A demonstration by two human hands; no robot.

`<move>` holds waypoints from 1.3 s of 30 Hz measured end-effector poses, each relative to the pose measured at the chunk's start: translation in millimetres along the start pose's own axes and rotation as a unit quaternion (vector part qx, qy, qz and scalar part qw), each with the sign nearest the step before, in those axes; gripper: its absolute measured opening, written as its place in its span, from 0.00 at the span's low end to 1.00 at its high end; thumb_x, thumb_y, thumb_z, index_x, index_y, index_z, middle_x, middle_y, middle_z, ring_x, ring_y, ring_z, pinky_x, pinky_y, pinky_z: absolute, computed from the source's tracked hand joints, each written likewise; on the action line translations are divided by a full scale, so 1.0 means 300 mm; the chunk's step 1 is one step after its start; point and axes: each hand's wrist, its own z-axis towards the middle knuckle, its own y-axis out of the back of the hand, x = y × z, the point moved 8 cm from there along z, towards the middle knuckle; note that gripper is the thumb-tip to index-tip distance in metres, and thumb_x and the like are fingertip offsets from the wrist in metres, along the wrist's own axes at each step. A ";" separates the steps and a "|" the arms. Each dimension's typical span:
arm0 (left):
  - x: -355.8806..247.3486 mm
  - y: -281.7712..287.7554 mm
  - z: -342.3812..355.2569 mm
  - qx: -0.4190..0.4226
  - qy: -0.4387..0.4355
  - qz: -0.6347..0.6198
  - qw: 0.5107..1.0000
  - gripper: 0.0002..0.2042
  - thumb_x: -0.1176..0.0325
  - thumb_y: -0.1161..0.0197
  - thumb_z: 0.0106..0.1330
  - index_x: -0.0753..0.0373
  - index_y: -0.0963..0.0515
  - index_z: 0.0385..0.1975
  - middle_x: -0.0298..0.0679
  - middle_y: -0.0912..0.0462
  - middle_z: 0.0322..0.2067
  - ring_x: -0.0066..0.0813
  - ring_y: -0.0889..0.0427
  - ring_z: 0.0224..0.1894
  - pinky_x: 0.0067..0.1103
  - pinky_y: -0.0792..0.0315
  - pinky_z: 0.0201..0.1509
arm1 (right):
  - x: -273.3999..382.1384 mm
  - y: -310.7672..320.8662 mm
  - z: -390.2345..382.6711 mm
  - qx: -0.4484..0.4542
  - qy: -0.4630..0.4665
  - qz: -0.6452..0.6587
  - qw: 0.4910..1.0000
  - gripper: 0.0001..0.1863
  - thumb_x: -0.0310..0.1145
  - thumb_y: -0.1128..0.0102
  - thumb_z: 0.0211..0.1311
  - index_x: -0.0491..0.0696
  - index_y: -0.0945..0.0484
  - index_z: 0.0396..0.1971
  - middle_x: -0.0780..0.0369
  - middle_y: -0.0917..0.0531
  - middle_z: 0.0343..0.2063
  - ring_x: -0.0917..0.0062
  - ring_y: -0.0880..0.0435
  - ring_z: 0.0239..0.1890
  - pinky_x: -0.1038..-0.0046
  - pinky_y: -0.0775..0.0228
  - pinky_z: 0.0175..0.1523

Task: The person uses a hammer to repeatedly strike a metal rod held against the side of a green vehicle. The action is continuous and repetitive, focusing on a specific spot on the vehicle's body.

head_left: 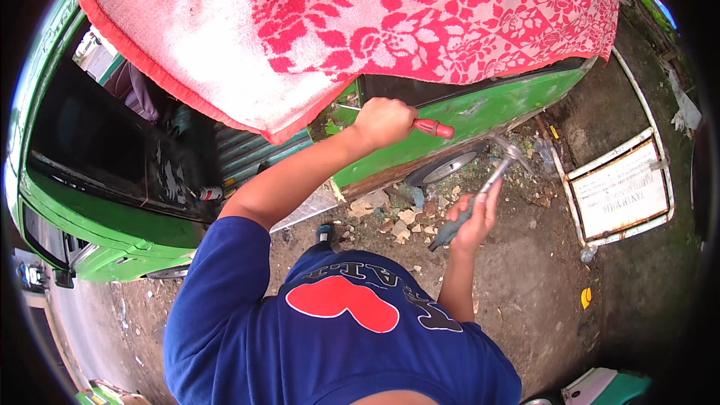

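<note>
My left hand is closed round a screwdriver with a red handle. Its thin metal shaft points left, toward the worn edge of a green vehicle body just under a draped blanket. Whether the tip touches the metal I cannot tell. Lower and to the right, my right hand grips a hammer by its grey handle. The hammer's metal head is up, apart from the screwdriver's handle end. The pink, red and white floral blanket lies over the vehicle, hiding much of it.
Left of me the green vehicle door stands open, and a corrugated floor shows inside. A wheel and broken chips lie below the body. To the right leans a rusty white-framed board. A yellow scrap lies nearby.
</note>
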 end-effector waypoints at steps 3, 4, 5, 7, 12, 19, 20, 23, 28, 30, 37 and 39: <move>0.003 -0.018 0.000 0.025 0.015 0.002 1.000 0.08 0.62 0.43 0.60 0.55 0.19 0.29 0.43 0.16 0.27 0.45 0.16 0.32 0.39 0.23 0.36 | -0.058 -0.028 -0.014 0.050 -0.046 -0.059 0.996 0.29 0.32 0.61 0.75 0.54 0.52 0.73 0.65 0.31 0.21 0.83 0.32 0.16 0.78 0.31 0.22; 0.011 -0.017 0.001 0.023 0.018 0.005 1.000 0.08 0.62 0.43 0.60 0.55 0.19 0.29 0.43 0.16 0.27 0.45 0.16 0.32 0.39 0.23 0.36 | -0.023 -0.005 -0.004 0.029 -0.020 -0.023 0.999 0.28 0.32 0.60 0.75 0.54 0.51 0.72 0.65 0.31 0.21 0.83 0.32 0.17 0.78 0.31 0.22; 0.020 -0.019 0.005 0.022 0.021 0.007 1.000 0.08 0.62 0.43 0.60 0.56 0.19 0.29 0.43 0.16 0.27 0.45 0.16 0.32 0.39 0.23 0.36 | 0.017 0.019 0.002 0.008 0.005 0.012 1.000 0.28 0.31 0.60 0.75 0.53 0.50 0.72 0.65 0.31 0.21 0.83 0.31 0.17 0.78 0.31 0.22; 0.012 -0.022 0.010 0.018 0.014 0.010 1.000 0.08 0.62 0.43 0.60 0.56 0.19 0.29 0.43 0.16 0.27 0.45 0.16 0.32 0.39 0.23 0.36 | 0.058 0.029 -0.004 -0.037 0.044 0.050 0.997 0.28 0.31 0.59 0.75 0.52 0.49 0.72 0.65 0.32 0.20 0.83 0.31 0.17 0.78 0.32 0.22; 0.015 -0.028 0.018 0.011 0.011 0.008 1.000 0.08 0.62 0.43 0.60 0.56 0.19 0.29 0.43 0.16 0.27 0.45 0.16 0.32 0.38 0.23 0.36 | -0.037 0.038 -0.002 0.009 -0.006 -0.016 1.000 0.29 0.33 0.57 0.74 0.55 0.50 0.72 0.66 0.32 0.20 0.83 0.32 0.15 0.79 0.32 0.21; 0.019 -0.025 0.009 0.010 0.019 0.007 1.000 0.08 0.62 0.44 0.60 0.56 0.19 0.28 0.43 0.16 0.26 0.45 0.16 0.31 0.38 0.22 0.36 | -0.059 0.045 0.011 -0.002 -0.019 -0.001 1.000 0.29 0.32 0.59 0.74 0.56 0.50 0.72 0.65 0.30 0.20 0.83 0.30 0.15 0.79 0.31 0.19; 0.023 -0.019 0.018 0.006 0.015 0.011 1.000 0.08 0.63 0.44 0.60 0.56 0.19 0.29 0.43 0.16 0.27 0.45 0.16 0.31 0.38 0.22 0.36 | -0.017 0.076 0.017 -0.033 0.022 0.045 0.998 0.29 0.31 0.59 0.74 0.54 0.51 0.72 0.65 0.30 0.20 0.83 0.30 0.16 0.79 0.31 0.19; 0.013 -0.051 0.001 0.019 0.010 0.013 1.000 0.08 0.63 0.44 0.59 0.56 0.18 0.29 0.43 0.16 0.27 0.45 0.16 0.31 0.38 0.22 0.36 | -0.079 0.023 -0.002 0.000 -0.027 0.003 1.000 0.29 0.34 0.61 0.75 0.59 0.53 0.73 0.65 0.31 0.19 0.83 0.32 0.15 0.77 0.32 0.19; 0.024 -0.041 0.012 0.006 0.005 0.009 1.000 0.08 0.63 0.43 0.59 0.56 0.18 0.29 0.43 0.16 0.27 0.45 0.16 0.31 0.38 0.22 0.35 | -0.016 0.058 -0.009 -0.058 0.020 0.057 0.996 0.29 0.33 0.59 0.75 0.54 0.52 0.73 0.67 0.34 0.21 0.83 0.32 0.19 0.77 0.32 0.22; 0.026 -0.059 0.014 0.020 0.009 0.020 1.000 0.08 0.63 0.44 0.59 0.56 0.18 0.29 0.43 0.16 0.26 0.45 0.16 0.31 0.38 0.22 0.35 | -0.058 0.032 -0.004 -0.029 -0.018 0.011 0.999 0.29 0.33 0.60 0.75 0.55 0.53 0.73 0.66 0.33 0.20 0.83 0.32 0.17 0.77 0.32 0.21; 0.030 -0.059 0.024 0.027 0.017 0.026 0.999 0.08 0.63 0.44 0.59 0.56 0.18 0.30 0.44 0.16 0.27 0.45 0.15 0.31 0.38 0.22 0.36 | -0.024 0.011 0.009 -0.044 -0.014 0.012 0.999 0.29 0.33 0.58 0.75 0.54 0.51 0.72 0.66 0.32 0.20 0.83 0.32 0.15 0.78 0.33 0.21; 0.022 -0.045 0.021 0.026 0.019 0.017 0.999 0.08 0.63 0.44 0.60 0.56 0.18 0.30 0.44 0.15 0.27 0.45 0.15 0.32 0.38 0.22 0.36 | -0.112 -0.020 0.001 0.025 -0.075 -0.059 0.995 0.29 0.33 0.59 0.75 0.56 0.52 0.73 0.65 0.31 0.20 0.83 0.32 0.15 0.78 0.33 0.20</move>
